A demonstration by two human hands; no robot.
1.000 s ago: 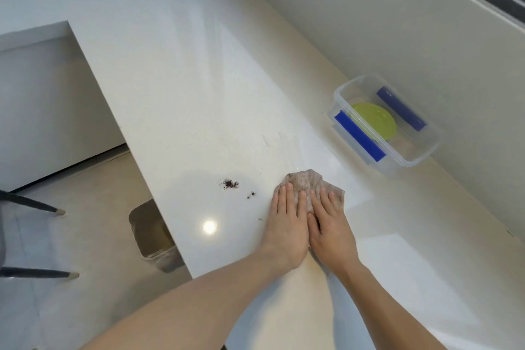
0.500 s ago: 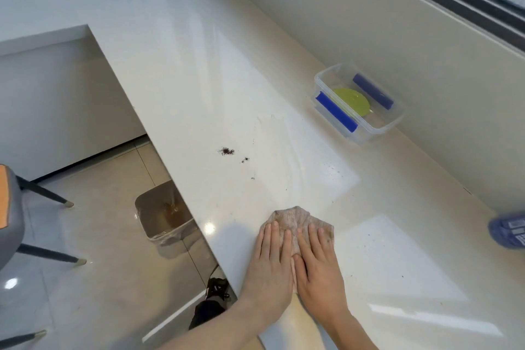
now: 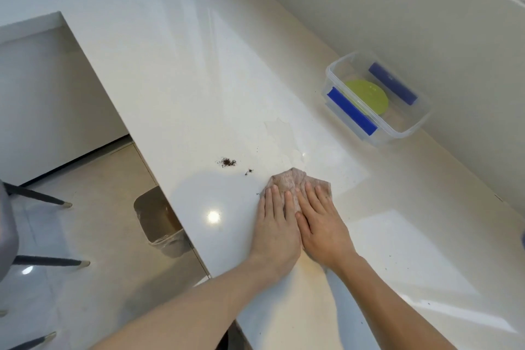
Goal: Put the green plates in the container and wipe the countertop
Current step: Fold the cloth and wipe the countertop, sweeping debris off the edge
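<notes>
A pinkish-brown cloth (image 3: 289, 183) lies on the white countertop (image 3: 181, 88). My left hand (image 3: 277, 226) and my right hand (image 3: 322, 221) press flat on it side by side, fingers pointing away from me. Dark crumbs (image 3: 227, 162) sit just left of the cloth, with a smaller speck cluster (image 3: 249, 171) closer to it. At the right, against the wall, stands a clear plastic container (image 3: 409, 129) with blue clips. A green plate (image 3: 369, 95) lies inside it.
The counter's left edge drops to a tiled floor, where a brown waste bin (image 3: 159, 221) stands just below the edge. Dark chair legs (image 3: 39, 197) show at the far left. A wet smear (image 3: 284, 136) marks the counter beyond the cloth.
Both hands slid the cloth toward me and then away again, back near the crumbs. The view shifted with my head.
</notes>
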